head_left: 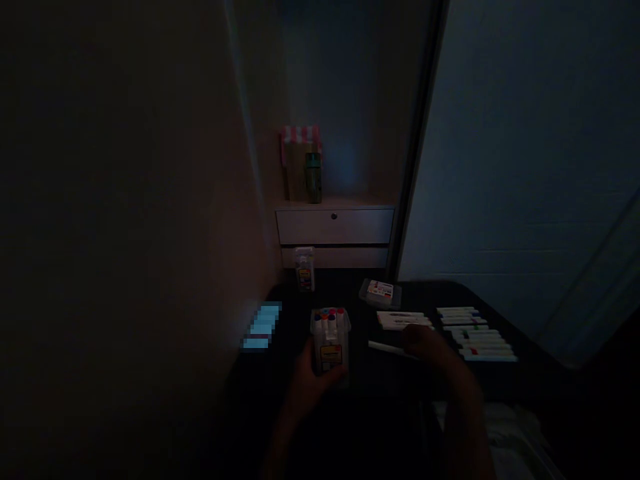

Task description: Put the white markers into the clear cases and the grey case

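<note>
A clear plastic case [331,337] with several capped markers standing in it is held upright by my left hand [311,375], whose fingers wrap round its lower part. The caps showing at its top are blue, orange, red and other colours. To the right, my right hand [424,341] is closed on a white marker [387,347], which points left toward the case. Just behind that hand lies a small group of white markers [400,320]. Farther right, several more markers [480,337] lie side by side in a row on the dark table.
At the back of the black table [340,287] stand another clear marker case [305,270] and a clear lid [380,293] with a label. A pixelated pale patch [263,327] is at the left edge. Behind are drawers [335,228] and a green bottle [313,179]. A plastic bag [515,440] is at lower right.
</note>
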The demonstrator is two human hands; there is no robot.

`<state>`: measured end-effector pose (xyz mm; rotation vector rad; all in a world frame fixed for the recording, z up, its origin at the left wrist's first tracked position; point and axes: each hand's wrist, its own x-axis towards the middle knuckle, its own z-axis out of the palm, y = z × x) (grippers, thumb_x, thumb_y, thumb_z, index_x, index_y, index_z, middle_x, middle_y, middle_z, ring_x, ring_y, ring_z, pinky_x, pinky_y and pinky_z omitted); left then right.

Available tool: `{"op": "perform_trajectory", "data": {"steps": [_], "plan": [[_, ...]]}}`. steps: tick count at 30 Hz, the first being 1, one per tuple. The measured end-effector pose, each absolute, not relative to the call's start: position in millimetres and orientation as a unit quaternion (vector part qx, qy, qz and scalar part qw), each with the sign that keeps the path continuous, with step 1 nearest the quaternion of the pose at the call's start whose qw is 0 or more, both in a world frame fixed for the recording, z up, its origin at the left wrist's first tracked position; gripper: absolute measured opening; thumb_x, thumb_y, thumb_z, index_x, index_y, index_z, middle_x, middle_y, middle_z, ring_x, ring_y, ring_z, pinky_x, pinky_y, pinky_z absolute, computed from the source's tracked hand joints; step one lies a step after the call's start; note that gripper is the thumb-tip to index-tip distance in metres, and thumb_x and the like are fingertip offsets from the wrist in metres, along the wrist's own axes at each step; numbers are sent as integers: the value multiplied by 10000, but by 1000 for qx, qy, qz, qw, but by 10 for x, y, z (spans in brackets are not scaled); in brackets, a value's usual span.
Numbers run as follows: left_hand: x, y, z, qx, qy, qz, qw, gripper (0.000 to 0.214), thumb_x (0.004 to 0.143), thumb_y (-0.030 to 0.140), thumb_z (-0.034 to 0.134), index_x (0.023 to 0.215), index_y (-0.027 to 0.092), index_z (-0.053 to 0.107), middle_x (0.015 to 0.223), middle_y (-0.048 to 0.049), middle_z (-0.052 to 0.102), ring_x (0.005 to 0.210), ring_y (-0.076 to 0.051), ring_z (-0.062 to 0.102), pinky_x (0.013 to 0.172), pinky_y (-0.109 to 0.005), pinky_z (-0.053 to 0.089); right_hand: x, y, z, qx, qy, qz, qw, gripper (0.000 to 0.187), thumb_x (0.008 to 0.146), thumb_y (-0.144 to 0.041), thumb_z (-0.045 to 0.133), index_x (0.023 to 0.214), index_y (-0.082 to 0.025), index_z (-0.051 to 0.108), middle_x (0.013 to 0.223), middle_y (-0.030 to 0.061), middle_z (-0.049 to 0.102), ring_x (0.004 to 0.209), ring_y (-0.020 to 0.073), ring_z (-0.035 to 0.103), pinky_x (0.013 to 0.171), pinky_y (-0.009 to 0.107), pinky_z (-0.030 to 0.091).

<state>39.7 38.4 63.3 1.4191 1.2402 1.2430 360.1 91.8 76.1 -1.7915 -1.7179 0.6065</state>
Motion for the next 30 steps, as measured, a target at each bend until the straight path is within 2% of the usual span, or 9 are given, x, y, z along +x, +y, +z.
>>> {"op": "perform_trajectory", "data": {"steps": [7, 10, 14, 19, 23, 26, 30], "plan": [[395, 393, 601, 564, 508, 495, 423, 744, 681, 367, 901, 1335, 159, 614, 1251, -149, 762, 1151, -324, 728, 1004, -435, 573, 3817, 786, 793, -685, -602, 302, 279, 302, 619, -62, 647, 856, -192, 782, 1007, 95, 813, 965, 258, 752, 887, 315, 563], [404, 373, 655, 569, 504, 492, 424, 724, 688, 368, 892, 1326, 161, 619, 1253, -146, 762, 1140, -321, 733, 992, -432, 581, 3833, 725, 799, -691, -589, 316, 275, 272, 639, -137, 671, 877, -190, 792, 994, 85, 810, 939, 262, 747, 838, 315, 567], [406, 368, 670, 573, 496, 492, 428, 745, 699, 373, 886, 1355, 161, 603, 1259, -148, 761, 1144, -324, 731, 982, -433, 586, 3810, 685, 783, -692, -592, 325, 255, 200, 662, -216, 686, 834, -184, 783, 863, 71, 797, 883, 267, 733, 756, 313, 555], [388, 387, 590, 554, 509, 508, 420, 814, 661, 369, 919, 1380, 158, 601, 1284, -163, 748, 1179, -341, 714, 1013, -439, 565, 3714, 679, 854, -654, -615, 338, 281, 252, 635, -263, 708, 865, -181, 771, 868, 63, 792, 832, 256, 721, 722, 319, 551], [394, 378, 611, 542, 516, 511, 423, 797, 629, 362, 932, 1338, 156, 630, 1275, -168, 750, 1181, -350, 712, 1010, -440, 565, 3568, 652, 1098, -573, -661, 318, 367, 289, 696, -413, 728, 874, -188, 761, 879, 72, 788, 857, 281, 725, 768, 361, 561], [405, 371, 646, 555, 509, 503, 424, 765, 645, 380, 917, 1320, 157, 636, 1240, -157, 765, 1153, -348, 724, 997, -455, 571, 3441, 645, 1277, -542, -648, 287, 452, 373, 760, -501, 726, 967, -193, 757, 916, 89, 787, 855, 284, 734, 786, 385, 573], [406, 383, 630, 561, 509, 499, 420, 793, 658, 384, 909, 1350, 140, 609, 1238, -168, 762, 1132, -349, 731, 986, -463, 577, 3283, 646, 1427, -513, -606, 220, 566, 445, 744, -569, 784, 983, -196, 742, 908, 94, 772, 841, 279, 734, 760, 394, 595]]}}
